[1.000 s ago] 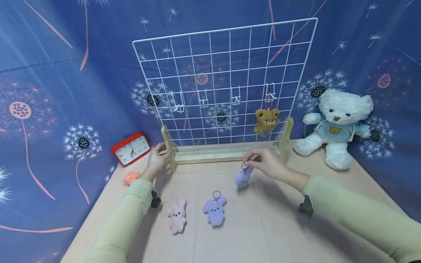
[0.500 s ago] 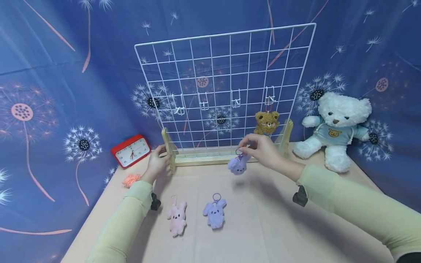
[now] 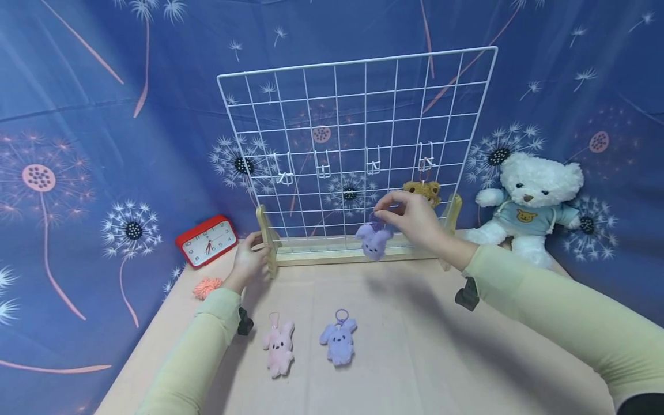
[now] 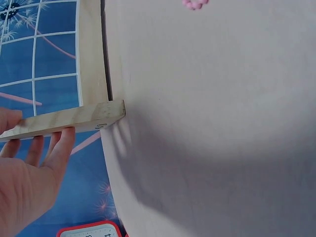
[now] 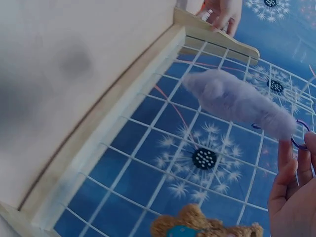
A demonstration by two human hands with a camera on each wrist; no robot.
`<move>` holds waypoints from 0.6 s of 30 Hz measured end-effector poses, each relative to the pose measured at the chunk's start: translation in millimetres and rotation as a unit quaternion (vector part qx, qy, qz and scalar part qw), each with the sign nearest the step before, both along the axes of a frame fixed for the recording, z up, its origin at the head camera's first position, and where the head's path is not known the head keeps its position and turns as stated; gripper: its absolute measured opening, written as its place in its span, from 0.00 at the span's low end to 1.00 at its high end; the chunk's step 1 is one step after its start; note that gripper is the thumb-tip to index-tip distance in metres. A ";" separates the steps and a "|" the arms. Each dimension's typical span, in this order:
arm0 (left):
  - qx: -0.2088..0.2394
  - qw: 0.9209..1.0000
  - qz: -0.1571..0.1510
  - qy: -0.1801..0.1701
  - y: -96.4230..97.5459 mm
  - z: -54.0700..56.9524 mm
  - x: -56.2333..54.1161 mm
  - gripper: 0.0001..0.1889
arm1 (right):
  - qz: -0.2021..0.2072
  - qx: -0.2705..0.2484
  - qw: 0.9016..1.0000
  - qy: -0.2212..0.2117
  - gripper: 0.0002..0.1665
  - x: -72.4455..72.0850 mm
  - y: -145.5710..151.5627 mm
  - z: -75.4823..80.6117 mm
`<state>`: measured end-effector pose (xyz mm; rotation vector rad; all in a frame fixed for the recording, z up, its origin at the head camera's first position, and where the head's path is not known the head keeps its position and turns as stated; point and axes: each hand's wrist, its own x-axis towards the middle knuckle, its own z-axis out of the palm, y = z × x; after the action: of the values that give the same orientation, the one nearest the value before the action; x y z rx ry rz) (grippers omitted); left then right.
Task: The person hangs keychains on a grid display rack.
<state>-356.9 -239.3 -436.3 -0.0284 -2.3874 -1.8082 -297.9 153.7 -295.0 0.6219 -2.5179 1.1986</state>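
Observation:
My right hand (image 3: 415, 222) pinches the ring of a purple plush bunny keychain (image 3: 374, 242), which hangs raised in front of the lower part of the white wire grid (image 3: 365, 104). In the right wrist view the bunny (image 5: 242, 101) dangles from its purple ring (image 5: 299, 134) at my fingertips. At the grid's left end my left hand (image 3: 250, 262) holds the upright of the wooden stand (image 3: 266, 233); the left wrist view has thumb and fingers on opposite sides of the wood (image 4: 74, 118). A brown bear keychain (image 3: 422, 190) hangs from the rightmost hook (image 3: 426, 163), partly hidden behind my right hand.
A pink bunny keychain (image 3: 280, 350) and another purple one (image 3: 340, 344) lie on the table. More hooks on the grid include one at centre (image 3: 373, 167). A red clock (image 3: 207, 241) and orange yarn (image 3: 206, 287) stand left; a white teddy bear (image 3: 534, 202) sits right.
My right hand has lifted the purple bunny up from near the table and slightly left, towards the grid, now covering part of the brown bear. My left hand stays on the stand.

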 end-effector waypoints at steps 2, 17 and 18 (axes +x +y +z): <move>0.002 1.000 -0.003 -0.002 3.1 6.5 4.4 0.28 | -0.005 -0.004 1.000 0.007 0.04 -1.5 0.3 5.6; -0.008 1.000 0.001 0.012 -1.3 1.6 0.0 0.28 | -0.034 -0.030 0.998 0.053 0.06 -13.3 -1.9 45.6; -0.012 1.000 0.000 0.011 -1.1 1.4 -0.2 0.28 | -0.035 -0.033 0.998 0.050 0.06 -14.2 -1.8 47.0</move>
<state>-357.1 -240.4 -434.8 -0.0511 -2.3935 -1.7692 -312.0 151.9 -248.0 0.5566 -2.3871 1.1914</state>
